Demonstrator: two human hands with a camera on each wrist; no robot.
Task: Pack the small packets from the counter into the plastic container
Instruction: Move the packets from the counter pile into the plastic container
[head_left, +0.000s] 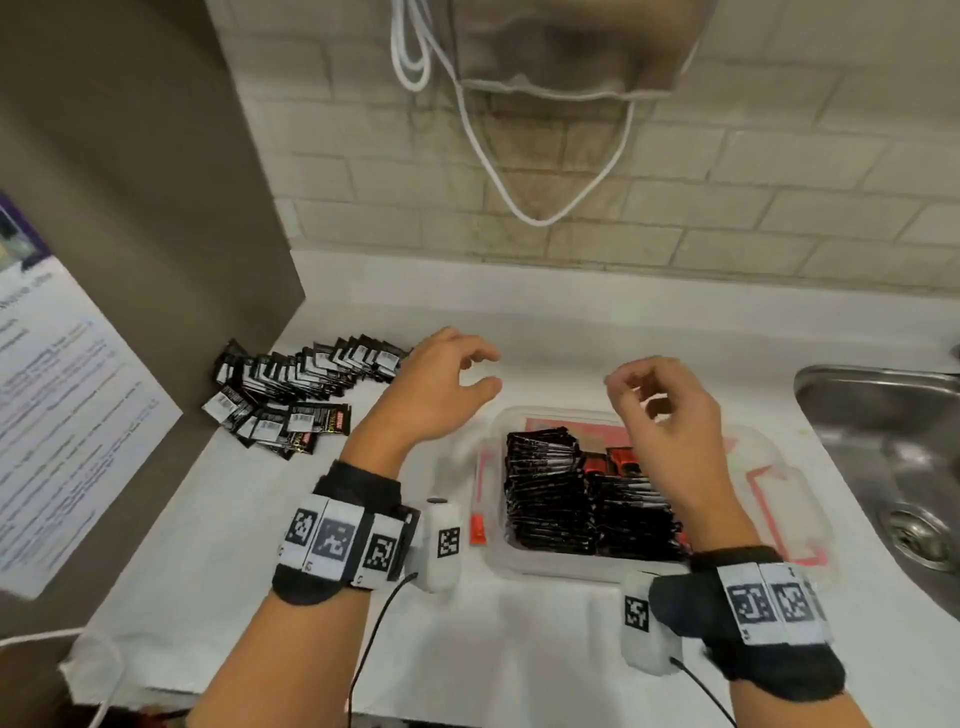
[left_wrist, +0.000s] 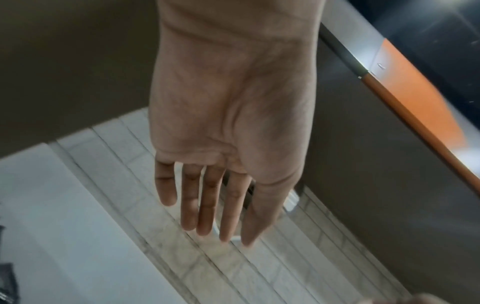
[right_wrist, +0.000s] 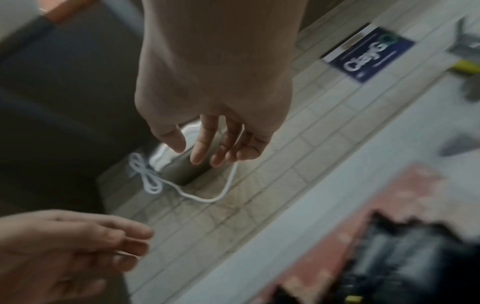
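On counter (head_left: 363, 597): plastic container (head_left: 540, 564) at centre-right w/ packets (head_left: 550, 483) stacked inside in rows. Loose packets (head_left: 291, 384) fanned out to its left, near side panel (head_left: 130, 208). Sink (head_left: 883, 447) just right of container. Tiled wall (head_left: 727, 218) behind, cord (head_left: 519, 202) hanging down it. Left hand (head_left: 441, 387) above counter btwn loose packets & container; right hand (head_left: 670, 415) over container.

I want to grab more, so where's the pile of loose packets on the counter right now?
In the head view the loose packets lie fanned out on the white counter, far left by the brown wall, left of the plastic container and just beyond the left hand.
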